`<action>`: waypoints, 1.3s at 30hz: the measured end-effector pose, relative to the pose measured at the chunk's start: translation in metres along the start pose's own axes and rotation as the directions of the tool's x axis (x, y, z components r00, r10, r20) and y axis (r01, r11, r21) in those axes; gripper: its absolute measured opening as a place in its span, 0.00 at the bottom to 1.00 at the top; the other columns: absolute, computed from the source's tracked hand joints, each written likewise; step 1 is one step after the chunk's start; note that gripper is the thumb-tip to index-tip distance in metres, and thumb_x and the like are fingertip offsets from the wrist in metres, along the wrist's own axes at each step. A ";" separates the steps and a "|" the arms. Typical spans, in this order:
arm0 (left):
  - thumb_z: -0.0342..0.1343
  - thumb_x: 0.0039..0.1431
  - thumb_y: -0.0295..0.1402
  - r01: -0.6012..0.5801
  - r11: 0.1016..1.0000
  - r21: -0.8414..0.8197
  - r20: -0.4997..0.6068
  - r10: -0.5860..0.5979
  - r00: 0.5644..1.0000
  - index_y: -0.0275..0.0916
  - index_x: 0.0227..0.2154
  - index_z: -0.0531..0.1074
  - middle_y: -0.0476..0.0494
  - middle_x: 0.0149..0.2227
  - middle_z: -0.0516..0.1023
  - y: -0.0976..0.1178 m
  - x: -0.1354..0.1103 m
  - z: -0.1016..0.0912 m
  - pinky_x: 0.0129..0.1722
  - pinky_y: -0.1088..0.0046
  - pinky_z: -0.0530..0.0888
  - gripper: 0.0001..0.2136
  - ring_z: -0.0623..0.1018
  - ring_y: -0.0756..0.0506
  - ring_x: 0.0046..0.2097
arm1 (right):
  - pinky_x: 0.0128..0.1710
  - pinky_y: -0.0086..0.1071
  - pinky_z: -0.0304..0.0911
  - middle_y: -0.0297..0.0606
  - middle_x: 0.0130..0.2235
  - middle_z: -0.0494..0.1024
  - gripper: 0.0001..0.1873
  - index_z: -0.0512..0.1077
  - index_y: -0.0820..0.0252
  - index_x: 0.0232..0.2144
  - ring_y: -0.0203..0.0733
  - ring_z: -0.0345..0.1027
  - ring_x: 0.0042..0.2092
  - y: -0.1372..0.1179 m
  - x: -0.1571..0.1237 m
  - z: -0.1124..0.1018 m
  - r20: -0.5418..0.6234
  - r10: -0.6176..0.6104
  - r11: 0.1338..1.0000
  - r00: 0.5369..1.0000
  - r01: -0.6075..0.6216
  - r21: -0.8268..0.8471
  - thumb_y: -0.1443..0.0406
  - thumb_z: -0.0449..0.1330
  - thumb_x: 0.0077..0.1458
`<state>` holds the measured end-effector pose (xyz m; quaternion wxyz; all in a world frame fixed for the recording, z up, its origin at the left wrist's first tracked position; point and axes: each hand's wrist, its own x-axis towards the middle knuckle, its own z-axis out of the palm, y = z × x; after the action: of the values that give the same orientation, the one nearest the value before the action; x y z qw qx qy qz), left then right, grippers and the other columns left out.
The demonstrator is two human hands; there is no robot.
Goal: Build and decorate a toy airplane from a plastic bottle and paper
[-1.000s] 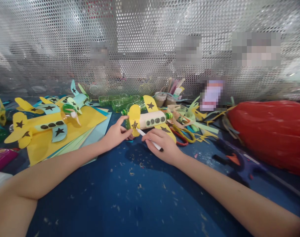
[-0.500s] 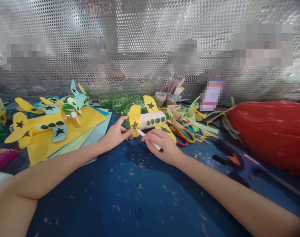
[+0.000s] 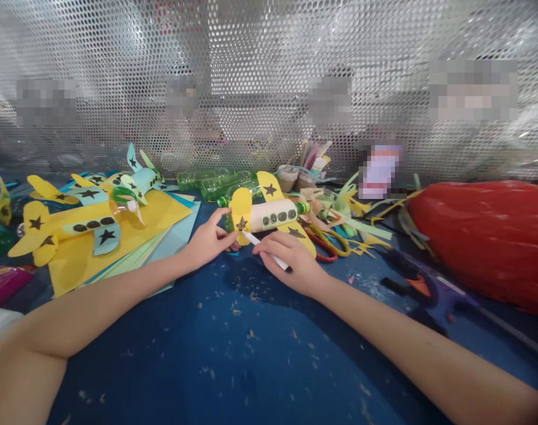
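Note:
In the middle of the head view a toy airplane (image 3: 262,215) made from a green bottle lies on its side, with a pale paper body, black windows and yellow wings and tail. My left hand (image 3: 213,239) grips its tail end, thumb and fingers at the yellow tail piece. A white marker (image 3: 269,251) with a black end is pinched in my right hand (image 3: 293,262). Its tip rests at the dark star on the tail. Black stars also mark both wings.
Finished-looking paper planes (image 3: 85,221) sit on coloured paper sheets (image 3: 171,227) at left. Behind are green bottles (image 3: 224,180). Scissors (image 3: 335,242), paper scraps (image 3: 352,206), a purple glue gun (image 3: 441,289) and a red bag (image 3: 485,236) are at right. Perforated metal mesh (image 3: 260,65) stands beyond.
My right hand and the marker have shifted very slightly at the star. The airplane and my left hand stay in place.

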<state>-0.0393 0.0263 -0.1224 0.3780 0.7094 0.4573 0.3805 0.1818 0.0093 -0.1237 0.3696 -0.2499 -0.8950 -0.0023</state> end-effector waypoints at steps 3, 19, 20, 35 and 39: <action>0.55 0.61 0.32 0.002 1.000 0.013 0.001 -0.002 1.000 0.37 0.58 0.54 0.47 0.27 0.81 0.000 0.000 0.000 0.32 0.71 0.78 0.25 0.81 0.46 0.30 | 0.36 0.33 0.64 0.38 0.34 0.76 0.08 0.72 0.57 0.36 0.39 0.70 0.37 0.000 0.000 0.001 0.003 -0.007 1.000 1.000 0.007 -0.002 0.69 0.52 0.61; 0.55 0.61 0.32 0.004 1.000 0.026 -0.004 -0.004 1.000 0.36 0.58 0.54 0.46 0.28 0.81 0.000 0.000 0.000 0.32 0.72 0.78 0.25 0.81 0.46 0.30 | 0.38 0.34 0.65 0.38 0.35 0.76 0.09 0.72 0.57 0.36 0.40 0.70 0.39 -0.001 0.000 0.000 0.011 0.010 1.000 1.000 -0.010 -0.021 0.68 0.51 0.62; 0.55 0.61 0.32 0.003 1.000 0.027 -0.003 -0.003 1.000 0.36 0.58 0.54 0.46 0.28 0.81 0.000 0.000 0.000 0.32 0.72 0.78 0.25 0.81 0.46 0.30 | 0.38 0.34 0.65 0.39 0.36 0.76 0.09 0.72 0.57 0.37 0.40 0.70 0.39 -0.001 0.000 0.000 0.010 0.009 1.000 1.000 -0.009 -0.022 0.68 0.51 0.62; 0.55 0.61 0.32 0.001 1.000 0.003 0.003 -0.001 1.000 0.37 0.57 0.55 0.46 0.28 0.81 0.001 0.000 0.000 0.32 0.73 0.78 0.24 0.82 0.46 0.30 | 0.37 0.34 0.64 0.39 0.35 0.77 0.09 0.72 0.57 0.36 0.40 0.70 0.38 -0.001 0.000 -0.001 0.018 0.019 0.999 1.000 -0.018 -0.029 0.68 0.51 0.62; 0.55 0.61 0.32 0.003 1.000 -0.003 0.006 -0.003 1.000 0.37 0.57 0.54 0.47 0.28 0.81 0.000 0.000 0.000 0.32 0.72 0.78 0.24 0.82 0.46 0.30 | 0.37 0.34 0.64 0.38 0.35 0.77 0.09 0.72 0.57 0.36 0.40 0.70 0.38 -0.001 0.000 -0.001 0.000 0.026 0.999 1.000 -0.026 -0.029 0.68 0.51 0.62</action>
<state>-0.0392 0.0264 -0.1222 0.3811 0.7092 0.4566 0.3785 0.1818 0.0084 -0.1228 0.3659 -0.2669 -0.8915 -0.0103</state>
